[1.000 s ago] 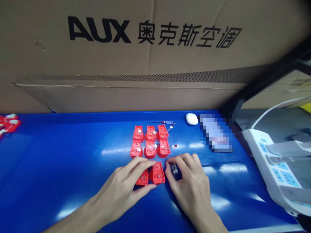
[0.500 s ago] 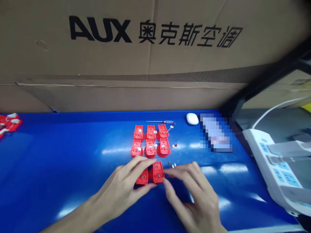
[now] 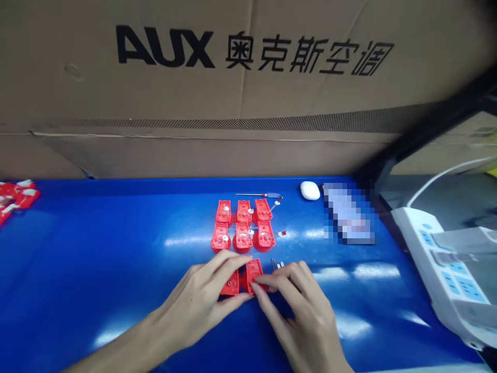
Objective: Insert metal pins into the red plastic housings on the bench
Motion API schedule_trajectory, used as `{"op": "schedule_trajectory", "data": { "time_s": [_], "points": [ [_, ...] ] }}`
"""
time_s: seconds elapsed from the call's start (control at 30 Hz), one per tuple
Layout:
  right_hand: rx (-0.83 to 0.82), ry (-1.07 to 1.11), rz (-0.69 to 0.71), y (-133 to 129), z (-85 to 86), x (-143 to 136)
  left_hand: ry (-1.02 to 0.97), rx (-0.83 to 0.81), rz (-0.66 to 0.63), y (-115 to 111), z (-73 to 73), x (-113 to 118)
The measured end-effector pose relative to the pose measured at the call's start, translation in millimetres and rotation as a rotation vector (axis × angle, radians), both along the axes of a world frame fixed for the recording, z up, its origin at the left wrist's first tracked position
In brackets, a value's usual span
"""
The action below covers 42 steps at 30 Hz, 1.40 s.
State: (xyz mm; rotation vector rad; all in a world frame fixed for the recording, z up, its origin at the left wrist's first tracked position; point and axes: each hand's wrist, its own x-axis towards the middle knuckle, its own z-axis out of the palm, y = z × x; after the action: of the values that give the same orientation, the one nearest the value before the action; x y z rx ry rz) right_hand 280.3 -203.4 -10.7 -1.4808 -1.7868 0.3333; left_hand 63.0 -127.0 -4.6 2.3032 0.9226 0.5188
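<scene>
Two red plastic parts lie side by side near my hands. My left hand [image 3: 205, 290] is wrapped round the left red part [image 3: 232, 284], its fingertips reaching the right red part [image 3: 253, 269]. Over that right part, my right hand [image 3: 295, 300] has thumb and index finger pinched together; whatever is between them is too small to make out. Behind are two rows of similar red parts [image 3: 243, 234] with small white pieces on them. Small metal pins [image 3: 276, 264] lie just beyond my right hand.
On the blue table [image 3: 116, 248], a screwdriver [image 3: 267, 195], a white case [image 3: 310, 190] and a blurred-out phone [image 3: 349, 215] lie at the back. A power strip [image 3: 446, 264] is at the right, more red parts [image 3: 17, 199] at far left. A cardboard box [image 3: 194, 98] stands behind.
My right hand has moved left onto the right red part, and its thumb and index finger have closed together. My left hand stays around the left part.
</scene>
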Motion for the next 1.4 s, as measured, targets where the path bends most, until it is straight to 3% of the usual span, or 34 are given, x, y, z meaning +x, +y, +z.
{"op": "schedule_trajectory", "data": {
  "time_s": [0.3,0.57,0.8,1.07,1.4],
  "points": [
    [-0.003,-0.030,0.004,-4.4,-4.4,1.4,-0.005,-0.023,-0.003,-0.6,1.4,0.9],
    [0.067,0.057,-0.039,-4.7,5.9,-13.2,-0.017,-0.041,-0.013,-0.9,2.3,-0.2],
    [-0.027,-0.119,-0.034,0.4,5.2,-35.7,-0.033,-0.083,-0.026,0.7,-0.5,-1.7],
    [-0.040,-0.235,-0.027,1.0,-3.1,-41.2,-0.049,-0.113,-0.043,0.9,0.2,-3.2],
    [0.059,-0.373,-0.010,15.3,18.3,-48.7,-0.086,-0.035,-0.052,0.5,-0.8,-0.5]
  ]
}}
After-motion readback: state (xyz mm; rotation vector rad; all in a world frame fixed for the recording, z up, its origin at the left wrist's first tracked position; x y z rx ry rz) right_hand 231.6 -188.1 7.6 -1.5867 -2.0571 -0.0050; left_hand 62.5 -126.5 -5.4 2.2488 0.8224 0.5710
